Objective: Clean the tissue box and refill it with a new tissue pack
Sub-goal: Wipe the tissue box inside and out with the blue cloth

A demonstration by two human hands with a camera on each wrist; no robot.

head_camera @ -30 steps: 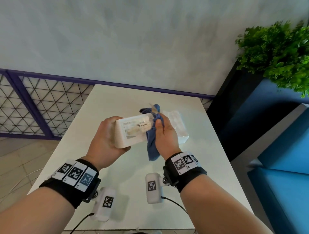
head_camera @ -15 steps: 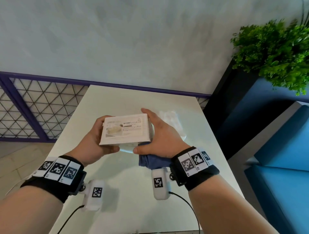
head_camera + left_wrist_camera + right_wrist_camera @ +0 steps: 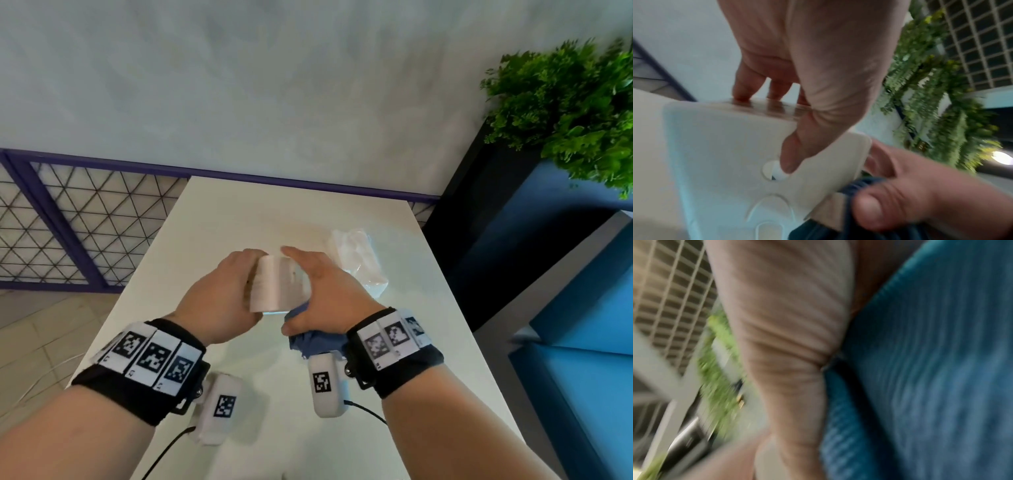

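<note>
Both hands hold the white tissue box [image 3: 279, 286] above the surface [image 3: 219, 219]: left hand [image 3: 219, 298] gripping one end, right hand [image 3: 329, 301] steadying the other while clutching a blue cloth [image 3: 313, 342], seemingly for wiping; the new tissue pack [image 3: 358, 260] waits nearby.

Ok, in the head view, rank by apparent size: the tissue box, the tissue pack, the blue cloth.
1. Tissue box and tissue pack: look similar, so no ranking; the box is blurred and partly covered by the hands.
2. Blue cloth: smallest showing, mostly hidden under the right hand.
</note>
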